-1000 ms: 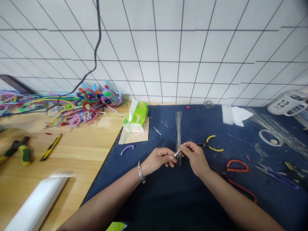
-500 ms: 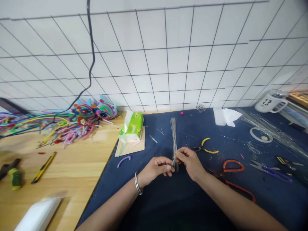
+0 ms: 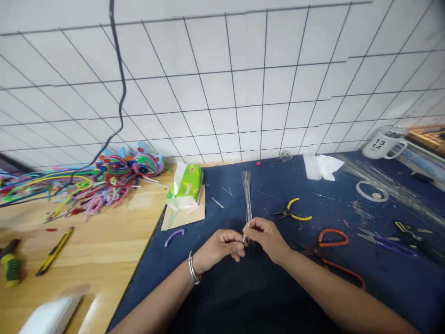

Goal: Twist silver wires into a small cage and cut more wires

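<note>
My left hand is closed, thumb and fingertips pinching a short, thin silver-grey piece. The piece slants upward to my right hand, whose thumb and forefinger grip its upper end. Its exact kind is too small to make out. Below the two hands lies a bundle of thin metal wires on the dark blue cloth; fingers cover part of its near end. Yellow-handled pliers rest beyond my right hand. Red-handled scissors lie partly under the right forearm.
At left on the wooden table are a yellow utility knife and colourful pipe cleaners. A green tissue pack sits by the cloth's edge. To the right lie purple scissors, loose wires and a white mug.
The whole view has shifted slightly, so things appear further left. Between my fingers the silver-grey piece stands a bit steeper. Both hands keep their pinch.
</note>
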Motion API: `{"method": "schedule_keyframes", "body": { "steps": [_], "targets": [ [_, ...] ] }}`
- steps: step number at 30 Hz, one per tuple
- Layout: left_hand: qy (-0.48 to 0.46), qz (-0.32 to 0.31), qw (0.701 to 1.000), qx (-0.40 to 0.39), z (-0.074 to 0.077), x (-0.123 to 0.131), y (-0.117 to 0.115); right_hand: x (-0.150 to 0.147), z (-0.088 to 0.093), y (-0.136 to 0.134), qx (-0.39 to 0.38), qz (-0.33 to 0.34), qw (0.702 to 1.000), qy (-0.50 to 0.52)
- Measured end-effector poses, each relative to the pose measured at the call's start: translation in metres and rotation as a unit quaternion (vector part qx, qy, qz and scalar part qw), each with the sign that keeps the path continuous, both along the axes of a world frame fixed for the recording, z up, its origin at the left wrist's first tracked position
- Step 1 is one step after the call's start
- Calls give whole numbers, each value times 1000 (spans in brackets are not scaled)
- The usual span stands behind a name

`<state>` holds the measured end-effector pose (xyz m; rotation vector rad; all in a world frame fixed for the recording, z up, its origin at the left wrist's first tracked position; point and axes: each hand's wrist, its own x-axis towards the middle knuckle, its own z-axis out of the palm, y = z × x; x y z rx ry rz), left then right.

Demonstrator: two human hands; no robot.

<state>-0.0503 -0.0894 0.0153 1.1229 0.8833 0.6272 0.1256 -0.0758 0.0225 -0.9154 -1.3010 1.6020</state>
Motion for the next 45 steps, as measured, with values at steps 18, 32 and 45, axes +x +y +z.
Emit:
{"method": "schedule_keyframes", "body": {
  "steps": [18, 32, 45],
  "targets": [
    [15, 19, 999, 21, 4, -2, 2, -2, -4, 5, 43, 53, 995, -73],
    [55, 182, 981, 31, -2, -21, 20, 1, -10, 11, 255, -46, 746, -614],
    [54, 186, 981, 6, 0, -21, 20, 9, -12, 28, 186, -7, 717, -671]
  ]
}}
